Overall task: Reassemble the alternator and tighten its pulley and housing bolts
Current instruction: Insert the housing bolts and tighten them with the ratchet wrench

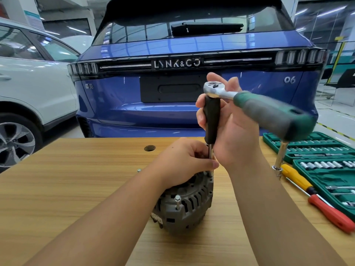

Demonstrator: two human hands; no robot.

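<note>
On the wooden table [57, 189], alternator [189, 206] upright near the front edge, one bolt [177, 201] standing proud of its housing; left hand [184, 162] on top, fingers curled round the driver's steel shaft [268, 153]; right hand [228, 131] wrapped about the black driver handle [211, 120], ratchet [255, 104] fitted on its top, green grip jutting right. Off to the right, socket case [326, 169] open, yellow screwdriver [296, 178] and red screwdriver [332, 215] beside it; beyond, blue car [192, 54].

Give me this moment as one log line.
step: housing bolt tightening | right hand: grips black extension bar under ratchet | left hand: pinches shaft at alternator | near bolt: still raised
</note>
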